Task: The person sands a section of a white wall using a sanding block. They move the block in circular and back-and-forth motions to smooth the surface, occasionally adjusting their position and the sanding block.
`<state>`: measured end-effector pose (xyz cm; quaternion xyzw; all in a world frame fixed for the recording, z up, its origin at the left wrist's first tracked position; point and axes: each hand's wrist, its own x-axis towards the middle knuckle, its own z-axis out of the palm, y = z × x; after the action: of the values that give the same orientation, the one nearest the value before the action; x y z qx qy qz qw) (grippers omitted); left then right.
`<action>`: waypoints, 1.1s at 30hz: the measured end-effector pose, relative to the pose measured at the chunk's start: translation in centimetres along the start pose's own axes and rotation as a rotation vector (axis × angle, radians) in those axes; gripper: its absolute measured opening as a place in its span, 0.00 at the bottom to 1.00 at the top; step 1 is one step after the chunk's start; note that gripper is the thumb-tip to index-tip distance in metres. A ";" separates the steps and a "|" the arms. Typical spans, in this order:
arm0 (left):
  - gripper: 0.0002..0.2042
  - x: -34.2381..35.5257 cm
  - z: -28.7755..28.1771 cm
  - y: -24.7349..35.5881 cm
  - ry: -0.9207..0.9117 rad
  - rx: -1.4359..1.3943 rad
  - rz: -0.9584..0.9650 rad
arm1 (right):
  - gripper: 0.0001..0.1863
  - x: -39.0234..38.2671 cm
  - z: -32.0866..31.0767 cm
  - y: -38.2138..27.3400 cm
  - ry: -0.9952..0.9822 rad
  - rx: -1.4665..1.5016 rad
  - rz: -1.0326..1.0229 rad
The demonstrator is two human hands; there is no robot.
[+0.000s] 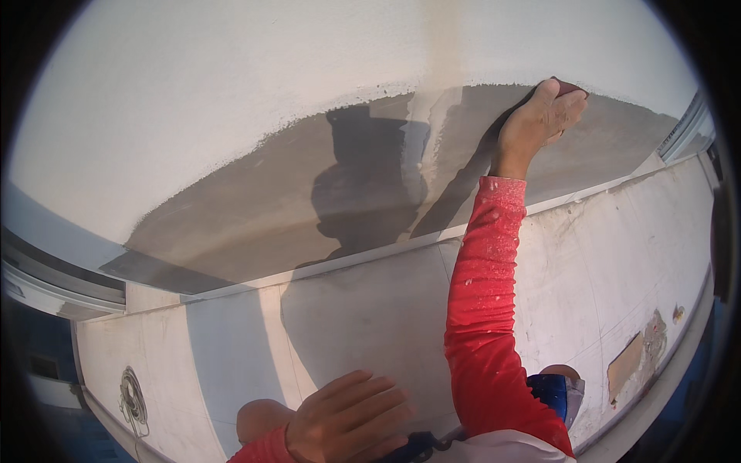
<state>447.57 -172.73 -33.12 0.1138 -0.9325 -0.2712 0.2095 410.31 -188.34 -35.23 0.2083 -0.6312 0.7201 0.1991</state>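
My right hand (540,123) is raised to the wall, fingers wrapped round a dark red pad (572,86), at the upper edge of a grey band (255,224) that borders the white painted wall (193,92). The red sleeve on that arm is speckled with white dust. My left hand (347,413) is low in the middle, over the pale ledge, with its fingers extended and nothing seen in them. A dark shadow of head and arm falls across the grey band.
The pale ledge (594,247) runs along the wall's foot. A coiled cable (133,397) lies at its left; a brown flat piece (624,363) lies on the right. Window or door tracks (679,127) are at both ends of the wall. My knee (262,420) shows below.
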 end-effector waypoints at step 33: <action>0.14 -0.8 -0.6 -3.8 0.212 -0.153 -0.014 | 0.43 -15.4 -0.1 2.5 -0.405 -0.272 -0.853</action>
<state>448.94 -175.90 -35.08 0.1320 -0.8809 -0.3296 0.3131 421.79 -188.93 -45.76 0.5561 -0.6040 0.4304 0.3752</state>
